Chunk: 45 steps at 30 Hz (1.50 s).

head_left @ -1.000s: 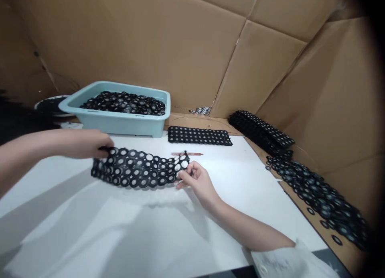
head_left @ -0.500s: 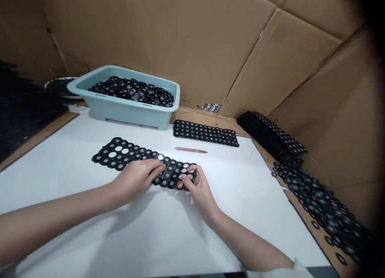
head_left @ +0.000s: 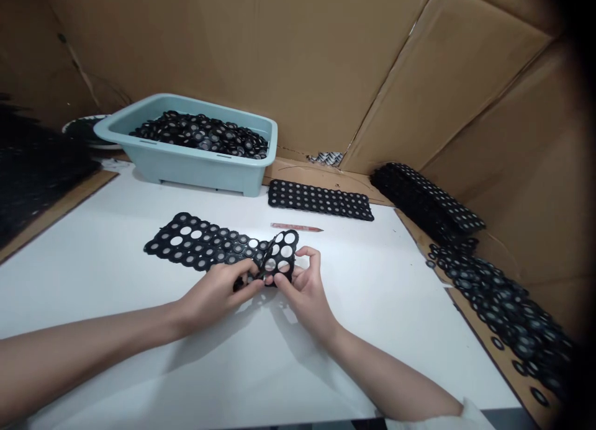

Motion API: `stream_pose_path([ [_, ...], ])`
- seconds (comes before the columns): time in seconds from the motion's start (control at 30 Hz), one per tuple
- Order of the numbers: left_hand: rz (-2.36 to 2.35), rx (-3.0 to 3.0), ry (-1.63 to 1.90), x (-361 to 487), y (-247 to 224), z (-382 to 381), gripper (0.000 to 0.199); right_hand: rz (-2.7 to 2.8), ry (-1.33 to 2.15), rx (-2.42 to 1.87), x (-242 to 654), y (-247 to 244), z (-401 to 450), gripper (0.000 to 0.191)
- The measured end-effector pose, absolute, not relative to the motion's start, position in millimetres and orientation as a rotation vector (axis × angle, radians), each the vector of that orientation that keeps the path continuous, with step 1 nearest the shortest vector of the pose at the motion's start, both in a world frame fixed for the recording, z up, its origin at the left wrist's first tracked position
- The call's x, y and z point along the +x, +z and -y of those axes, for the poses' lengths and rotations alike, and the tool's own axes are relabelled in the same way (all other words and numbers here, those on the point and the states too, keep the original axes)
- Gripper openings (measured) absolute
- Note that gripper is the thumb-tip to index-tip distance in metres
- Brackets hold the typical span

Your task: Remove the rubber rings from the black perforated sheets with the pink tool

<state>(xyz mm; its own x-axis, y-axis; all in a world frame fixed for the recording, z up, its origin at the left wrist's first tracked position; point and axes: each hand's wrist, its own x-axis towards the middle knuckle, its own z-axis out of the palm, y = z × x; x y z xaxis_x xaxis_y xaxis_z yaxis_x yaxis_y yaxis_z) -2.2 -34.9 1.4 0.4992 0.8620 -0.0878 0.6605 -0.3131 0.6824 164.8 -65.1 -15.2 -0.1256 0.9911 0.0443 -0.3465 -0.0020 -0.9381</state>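
A black sheet of joined round rings (head_left: 214, 247) lies across the white table, its near right end bent up. Several of its holes show white; the others are filled with greyish discs. My left hand (head_left: 218, 293) pinches the sheet's near edge by the fold, with something dark partly hidden under the fingers. At the raised end, my right hand (head_left: 310, 293) grips the lower edge with the thumb in front and the fingers behind. Beyond the sheet lies a reddish, pointed, pen-like strip (head_left: 297, 228).
A light blue tub (head_left: 195, 169) of loose black rings stands at the back left. Another ring sheet (head_left: 321, 200) lies at the back. Stacked sheets (head_left: 426, 197) and a heap of loose rings (head_left: 503, 312) line the right edge. Cardboard walls (head_left: 279, 64) enclose the table.
The sheet's right end has gone from nearly flat to bent upward, showing several white holes. My left hand has moved slightly down to the near edge; my right hand now holds the raised end.
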Motion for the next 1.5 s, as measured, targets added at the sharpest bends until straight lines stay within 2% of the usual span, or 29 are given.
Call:
stream_pose_path([
  [0.13,-1.289,2.06,0.426,-4,-3,32,0.021,0.985,1.419,-1.051,175,-17,57,0.041],
  [0.2,-1.285,2.132,0.44,-5,-6,33,0.02,1.032,1.554,-1.13,183,-16,52,0.037],
  [0.3,-1.18,2.324,0.452,-6,-12,38,0.017,1.158,1.809,-1.12,191,-13,49,0.047],
  [0.47,-1.066,2.307,0.414,-5,-9,40,0.018,1.417,1.654,-1.124,187,-11,51,0.018],
  [0.53,-1.063,2.108,0.433,-6,0,35,0.019,1.403,1.649,-1.168,184,-13,51,0.017],
  [0.73,-1.444,1.697,0.939,-13,20,17,0.025,1.291,1.666,-1.264,180,-11,56,0.019],
  [0.93,-1.273,2.051,0.559,0,8,36,0.019,1.392,1.677,-1.143,173,-8,64,0.001],
  [1.03,-1.189,2.059,0.475,4,5,43,0.02,1.397,1.702,-1.12,170,-9,65,0.009],
  [1.17,-1.119,1.985,0.333,4,6,45,0.016,1.351,1.665,-1.168,168,-7,66,0.008],
  [1.3,-1.07,1.899,0.356,6,6,44,0.015,1.323,1.673,-1.167,169,-6,66,0.005],
  [1.4,-1.003,1.809,0.422,6,9,38,0.02,1.35,1.709,-1.108,171,-7,65,0.01],
  [1.5,-1.196,1.791,0.637,-2,15,26,0.027,1.276,1.753,-1.103,172,-9,64,0.011],
])
